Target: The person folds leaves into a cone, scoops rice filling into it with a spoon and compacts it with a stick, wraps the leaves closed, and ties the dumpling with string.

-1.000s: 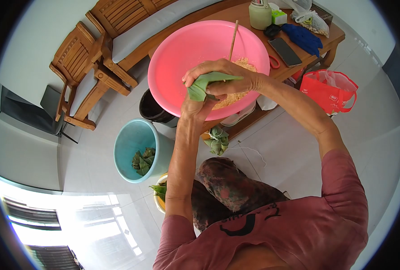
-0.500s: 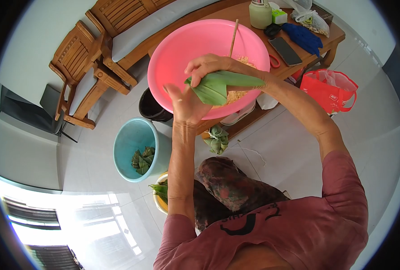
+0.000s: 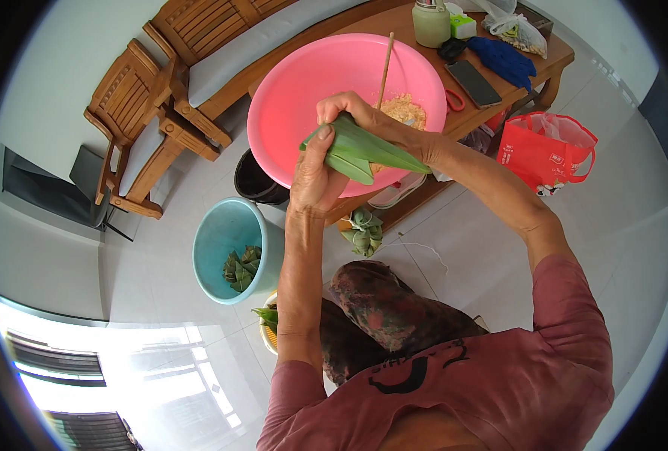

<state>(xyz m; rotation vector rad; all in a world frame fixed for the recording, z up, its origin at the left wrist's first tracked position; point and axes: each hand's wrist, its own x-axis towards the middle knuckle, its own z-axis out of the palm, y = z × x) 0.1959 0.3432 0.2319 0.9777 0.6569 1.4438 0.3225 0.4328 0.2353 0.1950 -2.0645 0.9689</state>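
Observation:
Over the near side of a pink basin [image 3: 274, 98], both hands hold folded green bamboo leaves [image 3: 364, 146]. My left hand [image 3: 315, 173] grips their left end, its thumb pressed on top. From the far side, my right hand [image 3: 353, 111] curls its fingers over the same end, while the leaf tips lie along its wrist. Whether anything sits inside the fold is hidden. In the basin, a yellowish grain mixture [image 3: 405, 111] is heaped at the right, and a wooden stick [image 3: 386, 71] stands tilted in it.
A blue bucket [image 3: 206, 252] holds leaf-wrapped dumplings [image 3: 241, 267]. Tied dumplings [image 3: 362, 231] hang beside the table. More leaves [image 3: 267, 317] stand in a yellow basket. On the table are red scissors [image 3: 455, 100], a phone [image 3: 474, 83] and a jar [image 3: 431, 26]. A red bag [image 3: 533, 154] stands right.
My left thumb, held away before, now presses on the leaves. They have turned into a narrower fold pointing down to the right, and more of the grain mixture shows.

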